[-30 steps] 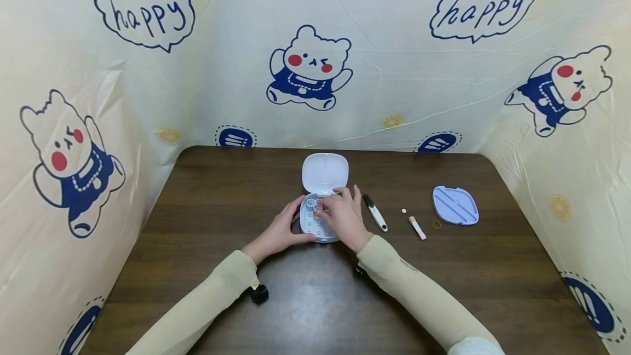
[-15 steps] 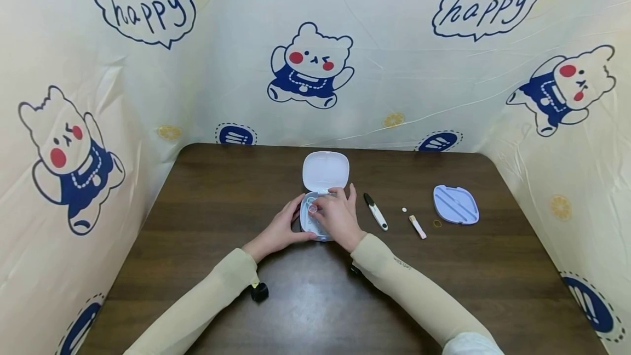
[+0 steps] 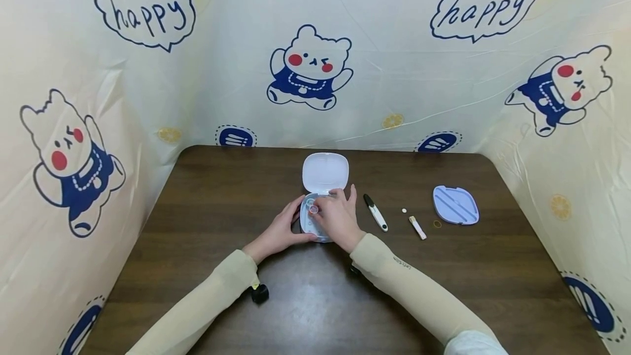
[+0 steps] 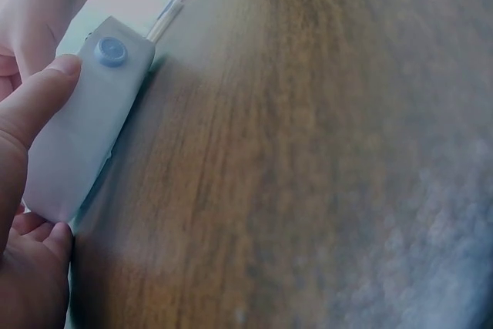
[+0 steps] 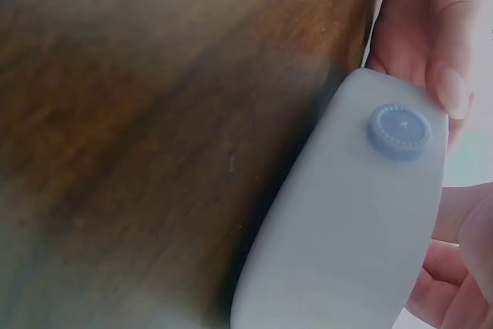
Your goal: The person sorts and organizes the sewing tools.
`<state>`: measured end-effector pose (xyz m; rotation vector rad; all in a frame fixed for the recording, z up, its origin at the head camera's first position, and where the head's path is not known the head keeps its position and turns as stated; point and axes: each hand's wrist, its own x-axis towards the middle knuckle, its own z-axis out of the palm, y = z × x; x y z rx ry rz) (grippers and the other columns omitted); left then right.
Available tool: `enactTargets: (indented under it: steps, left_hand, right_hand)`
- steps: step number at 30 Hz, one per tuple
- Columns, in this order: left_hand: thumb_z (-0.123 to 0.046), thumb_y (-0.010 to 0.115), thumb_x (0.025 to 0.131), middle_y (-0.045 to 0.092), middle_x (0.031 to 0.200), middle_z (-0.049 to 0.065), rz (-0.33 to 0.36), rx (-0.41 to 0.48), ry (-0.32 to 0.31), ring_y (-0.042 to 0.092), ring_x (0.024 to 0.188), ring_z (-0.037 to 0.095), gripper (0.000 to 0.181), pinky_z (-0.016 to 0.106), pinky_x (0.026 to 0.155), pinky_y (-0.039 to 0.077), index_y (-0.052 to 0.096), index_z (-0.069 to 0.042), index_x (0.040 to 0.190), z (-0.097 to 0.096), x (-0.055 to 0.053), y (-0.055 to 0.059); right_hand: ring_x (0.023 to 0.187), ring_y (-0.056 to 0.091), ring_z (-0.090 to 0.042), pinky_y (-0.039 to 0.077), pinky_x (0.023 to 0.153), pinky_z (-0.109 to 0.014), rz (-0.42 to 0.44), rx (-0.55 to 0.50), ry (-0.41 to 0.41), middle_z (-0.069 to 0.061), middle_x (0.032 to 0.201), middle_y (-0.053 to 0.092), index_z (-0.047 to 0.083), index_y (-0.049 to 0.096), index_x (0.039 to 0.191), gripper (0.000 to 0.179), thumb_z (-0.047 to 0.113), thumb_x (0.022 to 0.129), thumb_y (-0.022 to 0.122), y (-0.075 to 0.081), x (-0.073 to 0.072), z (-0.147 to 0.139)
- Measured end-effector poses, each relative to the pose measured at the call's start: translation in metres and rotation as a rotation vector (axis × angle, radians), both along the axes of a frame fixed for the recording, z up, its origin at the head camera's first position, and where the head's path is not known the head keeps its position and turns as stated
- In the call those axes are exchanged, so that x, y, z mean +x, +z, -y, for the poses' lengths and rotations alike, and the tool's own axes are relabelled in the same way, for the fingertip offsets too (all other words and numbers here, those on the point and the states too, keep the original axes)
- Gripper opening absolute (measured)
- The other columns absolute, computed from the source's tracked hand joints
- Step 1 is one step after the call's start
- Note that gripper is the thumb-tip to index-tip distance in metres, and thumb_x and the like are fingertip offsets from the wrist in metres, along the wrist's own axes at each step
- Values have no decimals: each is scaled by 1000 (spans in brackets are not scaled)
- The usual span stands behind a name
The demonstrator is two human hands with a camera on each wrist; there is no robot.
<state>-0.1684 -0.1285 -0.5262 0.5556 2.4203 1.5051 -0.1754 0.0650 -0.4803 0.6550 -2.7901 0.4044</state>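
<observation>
A pale blue-white case (image 3: 308, 225) sits on the table with its hinged lid (image 3: 325, 172) raised behind it. My left hand (image 3: 283, 228) holds the case from the left, its thumb at the front corner and its fingers round the far side. My right hand (image 3: 340, 216) reaches over the case and pinches a small round clear piece with a pinkish rim (image 3: 313, 209) above the inside. Behind that piece a teal-rimmed round one (image 3: 310, 201) is partly visible. The left wrist view shows a round blue button (image 4: 112, 52) on the case's front wall. My right fingers cover part of the inside.
Right of the case lies a black-and-white pen-like tool (image 3: 376, 213). Beyond it are a tiny white round piece (image 3: 404, 210), a short white stick (image 3: 417, 228), a thin yellowish ring (image 3: 437, 224) and a lavender grooved tray (image 3: 455, 205). Printed cloth (image 3: 374, 86) encloses the table behind.
My right hand has shifted slightly left with the round piece, then settled over the case. My left hand has kept its grip on the case.
</observation>
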Motion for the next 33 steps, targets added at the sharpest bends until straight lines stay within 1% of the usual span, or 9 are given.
enactTargets:
  steps: [7,13,16,20,27,33]
  left_hand:
    - [-25,90,84,26,167,22,-6,3,-3,39,150,33,110,44,120,37,19,-1,165,1,0,1]
    - [-30,91,84,27,167,19,4,-13,-1,38,151,31,112,44,120,36,19,-4,165,1,0,-1]
    - [-32,90,84,27,167,19,1,-15,-4,38,151,32,112,46,120,36,19,-4,165,1,1,-2]
    - [-32,90,84,26,167,19,-3,-10,-5,37,151,32,112,46,121,35,19,-3,165,1,0,-1]
    - [-30,90,85,25,168,20,-4,-5,-7,37,152,33,110,46,121,36,19,-3,165,0,0,1]
    - [-30,90,85,25,168,20,3,-9,-4,37,152,33,110,46,121,36,19,-4,165,1,0,1]
  right_hand:
    - [118,59,-36,22,114,-80,25,21,-23,3,93,78,16,75,90,17,30,89,85,1,-1,2]
    - [118,59,-37,21,113,-81,57,32,-37,3,87,77,16,74,87,17,30,90,83,2,-3,6]
    - [117,59,-38,19,114,-81,75,31,-43,1,84,77,15,74,85,18,30,90,83,2,-4,8]
    - [117,58,-38,16,115,-80,89,41,-53,-1,88,77,15,73,84,20,32,91,82,2,-5,10]
    - [117,58,-35,18,116,-79,83,103,-64,-3,97,76,17,74,88,22,37,91,81,1,-7,12]
    - [117,57,-34,20,116,-78,89,116,-66,-3,100,76,17,75,92,23,40,92,80,3,-5,12]
